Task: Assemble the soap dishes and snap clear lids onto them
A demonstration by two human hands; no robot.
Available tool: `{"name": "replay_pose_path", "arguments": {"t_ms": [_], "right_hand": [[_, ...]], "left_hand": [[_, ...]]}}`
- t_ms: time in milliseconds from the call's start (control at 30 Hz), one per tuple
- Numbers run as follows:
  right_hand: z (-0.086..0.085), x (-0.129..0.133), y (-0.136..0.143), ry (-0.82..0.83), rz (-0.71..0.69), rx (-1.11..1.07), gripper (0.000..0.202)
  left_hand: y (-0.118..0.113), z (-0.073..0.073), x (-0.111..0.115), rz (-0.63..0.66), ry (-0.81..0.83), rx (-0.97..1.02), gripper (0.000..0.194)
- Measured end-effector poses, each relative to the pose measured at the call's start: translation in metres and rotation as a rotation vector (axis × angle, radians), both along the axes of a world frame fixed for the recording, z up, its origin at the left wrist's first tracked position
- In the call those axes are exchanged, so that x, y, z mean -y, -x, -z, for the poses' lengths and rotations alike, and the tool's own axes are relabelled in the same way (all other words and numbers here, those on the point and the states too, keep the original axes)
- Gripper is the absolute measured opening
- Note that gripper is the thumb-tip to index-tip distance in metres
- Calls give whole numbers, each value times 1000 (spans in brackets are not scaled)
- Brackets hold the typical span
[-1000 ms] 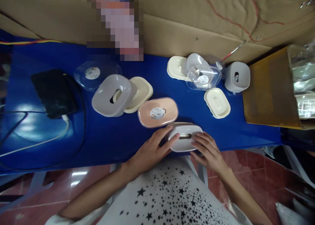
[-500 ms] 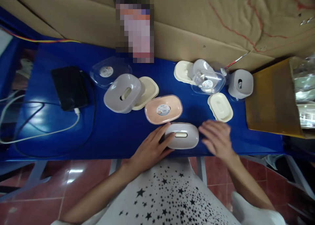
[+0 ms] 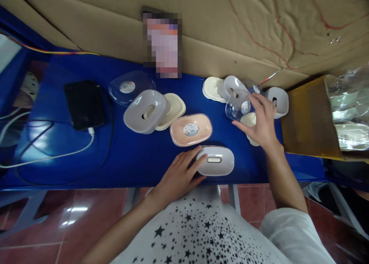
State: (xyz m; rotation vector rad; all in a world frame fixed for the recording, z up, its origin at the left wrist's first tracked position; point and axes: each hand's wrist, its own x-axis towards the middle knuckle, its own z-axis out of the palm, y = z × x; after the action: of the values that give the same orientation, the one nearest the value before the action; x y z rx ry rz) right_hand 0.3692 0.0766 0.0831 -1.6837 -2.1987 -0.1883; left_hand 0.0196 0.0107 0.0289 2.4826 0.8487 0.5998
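Note:
My left hand rests on the left end of a grey oval box with a slot in its top, near the table's front edge. My right hand grips a clear lid with a round sticker, tilted over the back right group. Under and beside it are a cream tray, partly hidden, a grey cover and another cream tray. A peach box with a clear lid and sticker lies just behind the grey oval box.
On the left are a grey cover, a cream tray, a clear lid and a black device with cables. A grey cover stands beside a cardboard box of wrapped items.
My right hand has moved up and away from the grey oval box and taken hold of the clear lid, which is now tilted. My left hand stays on the box.

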Motion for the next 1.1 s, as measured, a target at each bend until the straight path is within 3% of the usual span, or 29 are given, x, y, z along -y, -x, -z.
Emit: {"name": "replay_pose_path", "arguments": {"t_ms": [100,200,300,700,833,900,967,1033,1100], "right_hand": [[-10,53,14,112,-115,-164,97],[-7,100,35,327,-208,-240,96],[-1,121,52,379,-247,-200,95],[18,112,66,352,-303,-62,93],[21,116,59,328,-281,-48,96],[22,116,50,295,-216,-43,98],[24,112,41,226,-122,-43,99],[28,103,36,151,-20,-42,97],[32,89,40,98,82,-45,93]], "left_hand": [[-6,3,-2,-40,70,66,72],[-10,7,-4,-54,146,123,85],[-12,8,-7,-42,189,138,91],[-12,6,-8,-18,215,125,95],[-2,-7,-5,-21,116,149,84],[12,-17,-9,-131,-12,172,78],[31,-24,-21,-330,-146,159,78],[49,-26,-38,-511,-221,83,81],[62,-22,-56,-586,-218,-12,79]]}}
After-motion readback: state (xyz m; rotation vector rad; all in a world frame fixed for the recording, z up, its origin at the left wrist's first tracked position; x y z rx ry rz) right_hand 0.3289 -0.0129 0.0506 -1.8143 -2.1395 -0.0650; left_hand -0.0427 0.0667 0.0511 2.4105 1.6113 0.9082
